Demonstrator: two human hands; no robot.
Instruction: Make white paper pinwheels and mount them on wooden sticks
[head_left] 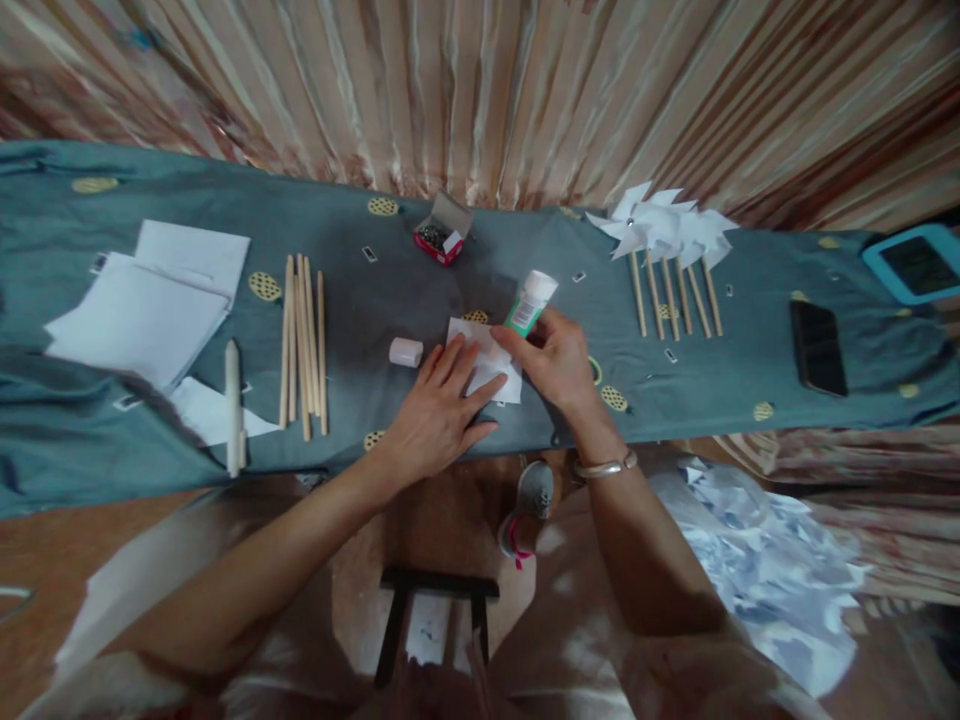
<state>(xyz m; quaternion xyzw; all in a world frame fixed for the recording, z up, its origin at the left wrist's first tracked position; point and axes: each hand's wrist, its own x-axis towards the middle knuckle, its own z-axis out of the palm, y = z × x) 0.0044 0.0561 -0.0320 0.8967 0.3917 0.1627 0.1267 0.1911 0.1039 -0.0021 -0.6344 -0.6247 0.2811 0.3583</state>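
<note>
A small white paper (509, 387) lies on the cloth-covered table, partly under my left hand (442, 405), whose fingers are spread flat on it. In my right hand (553, 360) is a green and white glue stick (531, 302), tilted over the paper's upper right edge; its lower end is hidden by my fingers. The white cap (406, 351) lies on its side left of the paper. Behind the paper stands an open red box (439, 243) with small dark metal pieces inside.
Wooden sticks (302, 350), a pale capped tool (233, 400) and white paper sheets (142, 320) are on the left. White paper pinwheels (664, 235) on sticks, a black phone (818, 345) and a blue-framed device (919, 262) lie right. A bag of paper scraps (772, 570) is below.
</note>
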